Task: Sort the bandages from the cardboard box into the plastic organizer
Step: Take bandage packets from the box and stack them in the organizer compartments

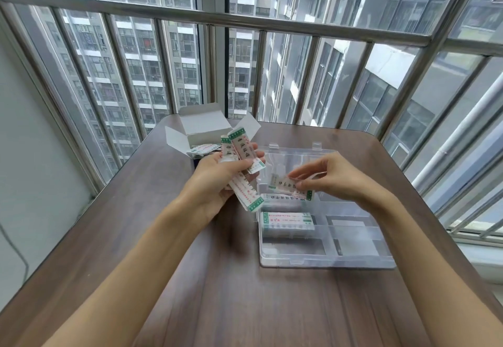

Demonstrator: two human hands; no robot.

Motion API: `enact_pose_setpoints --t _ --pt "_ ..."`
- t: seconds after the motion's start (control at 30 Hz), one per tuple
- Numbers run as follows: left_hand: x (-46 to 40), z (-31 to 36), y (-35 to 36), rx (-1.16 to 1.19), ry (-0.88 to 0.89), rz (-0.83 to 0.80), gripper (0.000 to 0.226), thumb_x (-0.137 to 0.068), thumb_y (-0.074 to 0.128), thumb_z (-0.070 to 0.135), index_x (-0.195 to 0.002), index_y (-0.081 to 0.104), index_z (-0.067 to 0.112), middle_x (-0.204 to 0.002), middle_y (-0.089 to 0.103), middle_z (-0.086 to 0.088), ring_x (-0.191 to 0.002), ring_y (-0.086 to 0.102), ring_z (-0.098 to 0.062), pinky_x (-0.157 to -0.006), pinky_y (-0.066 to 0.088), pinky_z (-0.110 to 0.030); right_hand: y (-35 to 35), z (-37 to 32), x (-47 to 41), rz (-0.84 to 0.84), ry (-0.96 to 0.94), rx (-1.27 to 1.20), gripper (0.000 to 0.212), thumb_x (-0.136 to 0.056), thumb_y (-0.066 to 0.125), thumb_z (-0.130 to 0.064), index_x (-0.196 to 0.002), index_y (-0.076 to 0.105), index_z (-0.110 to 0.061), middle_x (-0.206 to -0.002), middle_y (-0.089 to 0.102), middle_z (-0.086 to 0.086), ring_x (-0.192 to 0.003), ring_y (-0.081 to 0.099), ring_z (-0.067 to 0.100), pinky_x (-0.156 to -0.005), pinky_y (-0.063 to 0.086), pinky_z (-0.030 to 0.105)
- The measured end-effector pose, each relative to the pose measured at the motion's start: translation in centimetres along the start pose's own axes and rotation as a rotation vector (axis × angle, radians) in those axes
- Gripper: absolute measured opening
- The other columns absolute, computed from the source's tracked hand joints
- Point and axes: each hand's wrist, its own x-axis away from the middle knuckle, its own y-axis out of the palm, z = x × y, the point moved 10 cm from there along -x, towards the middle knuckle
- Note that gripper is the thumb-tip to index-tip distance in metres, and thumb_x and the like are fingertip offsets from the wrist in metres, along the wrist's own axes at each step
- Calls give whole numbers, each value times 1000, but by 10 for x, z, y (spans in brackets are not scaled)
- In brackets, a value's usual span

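At eleven o'clock on the brown table [168, 278], the cardboard box [200, 129] stands with flaps open, bandages [202, 149] showing inside. Just right of it, the left hand [217, 180] grips a fanned bundle of bandages [243, 175]. At one o'clock, the right hand [329, 178] pinches a single bandage [288, 186] above the plastic organizer [326, 261], whose left compartments hold stacked bandages [287, 221].
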Motion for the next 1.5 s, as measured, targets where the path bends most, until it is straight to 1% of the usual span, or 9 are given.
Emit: enact_pose_setpoints --t 0.2,0.33,0.63,0.73,0.83,1.03,1.13,1.27,1.5 --pt "1 -3 3 124 -66 10 24 -92 49 -8 -109 62 3 -103 72 -9 -83 71 -12 -63 58 -19 20 -20 -8 -87 -67 310 22 -81 71 -9 -100 75 -19 -94 74 0 -76 64 -1 -63 49 10" --pt "2 -3 5 104 -67 -7 24 -91 48 -8 -107 62 3 -104 72 -8 -85 71 -13 -71 57 -21 25 -25 -9 -111 -67 490 19 -84 67 -17 -100 76 -21 -96 74 -1 -80 65 6 -66 49 17" --pt "6 -4 11 119 -92 -37 24 -93 47 -6 -104 64 6 -99 73 -6 -84 71 -12 -66 58 -19 19 -37 -4 58 -129 727 10 -76 77 -32 -84 77 -28 -83 74 -11 -75 65 7 -66 53 27" --pt "6 -8 16 189 -108 -56 23 -95 44 -4 -106 62 6 -100 73 -7 -82 72 -12 -64 58 -19 -5 -46 12 216 -104 387 19 -83 69 -41 -84 75 -23 -78 73 -5 -68 67 8 -62 56 25" --pt "5 -16 20 210 -101 -47 23 -96 44 1 -98 65 9 -93 75 -2 -80 70 -10 -69 57 -20 16 -42 34 -33 91 -82 39 -84 56 -52 -87 72 -16 -77 74 1 -65 70 10 -53 51 17" --pt "6 -41 25 277 -200 -53 36 -101 35 18 -128 55 7 -119 67 -11 -111 63 -23 -91 51 -40 48 -37 41 -215 137 -203 12 -85 69 -23 -83 72 -12 -73 72 3 -56 63 6 -49 45 14" --pt "6 -40 23 308 -186 -41 36 -101 34 19 -128 53 3 -119 66 -14 -110 64 -23 -87 55 -36 32 -39 48 -259 123 -223 12 -81 69 -24 -83 72 -13 -74 72 2 -56 60 5 -49 44 12" --pt "9 -37 21 158 -126 16 26 -100 41 15 -104 63 2 -103 71 -18 -98 67 -26 -83 55 -34 -5 -39 49 -23 71 -301 24 -74 70 -28 -90 74 -10 -79 73 9 -54 57 6 -48 45 13" --pt "19 -35 39 56 -54 -62 31 -101 36 18 -103 66 10 -100 74 -8 -88 71 -16 -75 58 -25 -12 -40 41 351 -27 19 12 -81 73 -34 -81 74 -22 -64 68 -10 -44 59 3 -44 47 13"
